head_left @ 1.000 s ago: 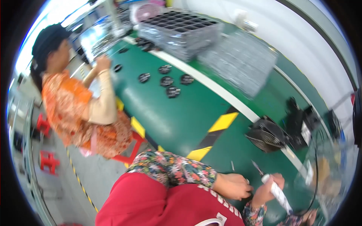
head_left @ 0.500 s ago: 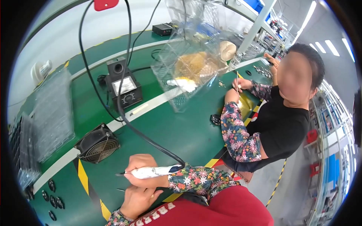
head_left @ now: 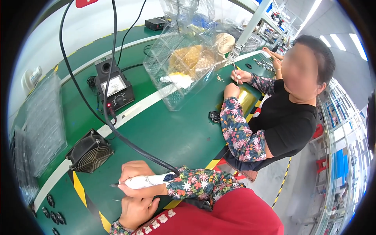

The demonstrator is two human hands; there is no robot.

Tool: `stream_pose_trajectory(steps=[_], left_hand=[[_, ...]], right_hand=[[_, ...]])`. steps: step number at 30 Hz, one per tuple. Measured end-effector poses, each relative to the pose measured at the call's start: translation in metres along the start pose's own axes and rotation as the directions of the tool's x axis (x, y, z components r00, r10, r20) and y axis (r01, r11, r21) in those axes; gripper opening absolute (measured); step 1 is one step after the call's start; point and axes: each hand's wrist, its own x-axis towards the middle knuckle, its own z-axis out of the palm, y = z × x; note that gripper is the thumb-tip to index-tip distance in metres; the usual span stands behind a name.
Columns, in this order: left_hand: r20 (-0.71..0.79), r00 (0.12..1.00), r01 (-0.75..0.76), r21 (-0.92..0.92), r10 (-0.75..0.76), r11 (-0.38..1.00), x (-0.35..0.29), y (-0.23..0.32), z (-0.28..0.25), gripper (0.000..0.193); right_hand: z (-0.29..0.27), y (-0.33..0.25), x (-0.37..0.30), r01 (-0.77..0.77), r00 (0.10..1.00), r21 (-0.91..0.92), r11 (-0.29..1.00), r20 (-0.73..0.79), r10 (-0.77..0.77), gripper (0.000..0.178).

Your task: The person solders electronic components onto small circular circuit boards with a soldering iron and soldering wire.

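Observation:
My right hand (head_left: 138,174) is wrapped round the white handle of a soldering iron (head_left: 147,181), whose dark tip points left. Its thick black cable arches up and over the bench. Just below, close to the iron, my left hand (head_left: 135,211) is closed, and a thin metallic sliver (head_left: 116,200) sticks out past its fingers. I cannot make out what that sliver belongs to. Behind my hands stands a black soldering station (head_left: 114,88) with a dial and a lit red lamp. A small black fan with a wire grille (head_left: 92,152) is to the left.
Several small black round parts (head_left: 55,215) lie at the near left. Clear plastic trays (head_left: 41,133) stack at the left; more clear packaging (head_left: 180,74) stands mid-bench. On the right a co-worker (head_left: 290,113) holds a thin tool, near another black part (head_left: 214,116).
The whole scene has shifted left in the picture as my view turned. The station's red lamp now shows. Both hands keep nearly the same pose and grip.

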Motion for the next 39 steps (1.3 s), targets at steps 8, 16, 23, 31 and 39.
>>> stream_pose_trajectory(steps=[8,16,23,31,39], left_hand=[[-0.107,0.993,-0.049,0.022,0.051,0.999,0.001,-0.008,0.008,0.013],[-0.070,0.996,-0.056,0.043,0.059,0.997,0.001,-0.007,0.008,0.015],[-0.126,0.991,0.046,0.090,-0.035,0.995,0.002,-0.002,0.006,0.013],[-0.233,0.929,0.356,0.340,-0.289,0.870,-0.039,-0.036,-0.023,0.015],[-0.812,0.276,0.960,0.203,-0.514,0.196,-0.154,-0.082,-0.083,0.022]], right_hand=[[-0.001,0.002,0.000,0.004,1.000,-0.015,1.000,0.026,-0.004,0.014],[-0.005,0.002,-0.001,0.000,1.000,-0.011,1.000,0.017,0.000,0.015],[-0.005,0.006,0.002,0.037,0.999,-0.010,0.999,0.012,-0.036,0.013],[-0.028,0.006,-0.003,-0.101,0.985,-0.182,0.978,0.116,0.124,0.007],[-0.020,0.003,-0.013,-0.189,0.977,-0.080,0.979,0.085,0.195,0.007]])
